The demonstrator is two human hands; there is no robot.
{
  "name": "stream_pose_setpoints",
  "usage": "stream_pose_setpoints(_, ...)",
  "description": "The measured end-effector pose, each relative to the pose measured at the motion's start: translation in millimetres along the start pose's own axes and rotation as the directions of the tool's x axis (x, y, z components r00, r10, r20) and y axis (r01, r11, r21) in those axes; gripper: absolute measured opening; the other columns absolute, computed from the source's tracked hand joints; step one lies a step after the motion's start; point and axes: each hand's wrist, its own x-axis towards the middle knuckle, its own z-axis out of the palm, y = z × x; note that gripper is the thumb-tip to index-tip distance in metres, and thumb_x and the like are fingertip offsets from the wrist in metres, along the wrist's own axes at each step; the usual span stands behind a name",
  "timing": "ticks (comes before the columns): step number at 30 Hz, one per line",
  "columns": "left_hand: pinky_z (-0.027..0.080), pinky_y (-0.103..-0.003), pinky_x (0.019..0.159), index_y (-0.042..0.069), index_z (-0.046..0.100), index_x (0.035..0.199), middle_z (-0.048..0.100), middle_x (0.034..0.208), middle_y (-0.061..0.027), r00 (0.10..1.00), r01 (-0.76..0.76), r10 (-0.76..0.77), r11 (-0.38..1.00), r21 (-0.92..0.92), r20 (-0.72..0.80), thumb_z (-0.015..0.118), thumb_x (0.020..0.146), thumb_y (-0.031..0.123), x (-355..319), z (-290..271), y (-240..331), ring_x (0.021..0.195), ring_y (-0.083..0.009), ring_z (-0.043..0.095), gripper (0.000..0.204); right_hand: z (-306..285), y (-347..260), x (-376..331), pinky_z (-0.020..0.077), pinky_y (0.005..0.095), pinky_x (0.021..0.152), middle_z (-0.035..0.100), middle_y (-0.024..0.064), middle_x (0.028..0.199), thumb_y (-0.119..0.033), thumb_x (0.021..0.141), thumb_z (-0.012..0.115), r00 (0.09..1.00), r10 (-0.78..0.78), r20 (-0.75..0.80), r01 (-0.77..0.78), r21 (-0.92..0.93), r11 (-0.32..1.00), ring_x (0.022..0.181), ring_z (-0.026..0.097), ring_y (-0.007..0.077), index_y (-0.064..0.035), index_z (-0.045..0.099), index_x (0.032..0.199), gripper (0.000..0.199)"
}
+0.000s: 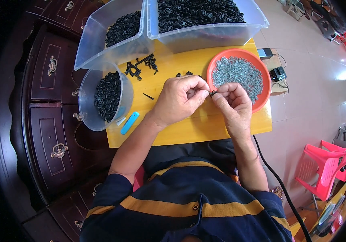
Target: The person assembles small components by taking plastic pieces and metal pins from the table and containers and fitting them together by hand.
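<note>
My left hand [181, 97] and my right hand [235, 105] meet over the table, just at the near-left rim of an orange bowl [266, 86]. A small black plastic piece [213, 93] sits between the thumb and fingers of my right hand. The left thumb and index finger pinch closed right against it; what they hold is too small and covered to name. Heaped in the bowl are small silver screws [237, 76]. A few loose black pieces [189, 73] lie beyond my left hand, partly covered by it.
Two clear plastic bins [205, 35] of black oval pieces stand at the back. A round clear tub [126, 86] holds more at left. On the yellow table [165, 137] lie black scraps [138, 66], a thin black stick [148, 96] and a blue-handled tool [130, 123]. Drawers rise at left.
</note>
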Motion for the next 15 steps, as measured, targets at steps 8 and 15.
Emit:
stream_pose_setpoints(8,0.047,-0.026,0.054,-0.001,0.067,0.085,0.063,0.070,-0.0056,1.000,-0.017,0.017,0.999,0.044,-0.005,0.070,0.085,0.001,1.3,2.8,-0.7,0.056,-0.0089,0.057,0.004,-2.4,1.4,0.0,0.0480,0.0192,0.076,0.061,-0.0028,0.094,0.004,0.091,0.069,0.999,-0.044,0.016,0.045,-0.099,0.994,0.083,0.057,0.0032,-0.0024,0.060,0.102,0.016)
stream_pose_setpoints(15,0.039,-0.022,0.051,0.001,0.066,0.085,0.058,0.068,0.0024,0.998,-0.066,0.067,0.996,0.055,-0.017,0.068,0.087,-0.001,0.5,7.5,-2.5,0.057,-0.0019,0.048,0.004,-2.0,3.0,-0.2,0.0485,0.0197,0.076,0.061,-0.0029,0.092,0.006,0.090,0.069,0.998,-0.060,0.031,0.064,-0.143,0.988,0.083,0.058,0.0032,-0.0028,0.059,0.100,0.016)
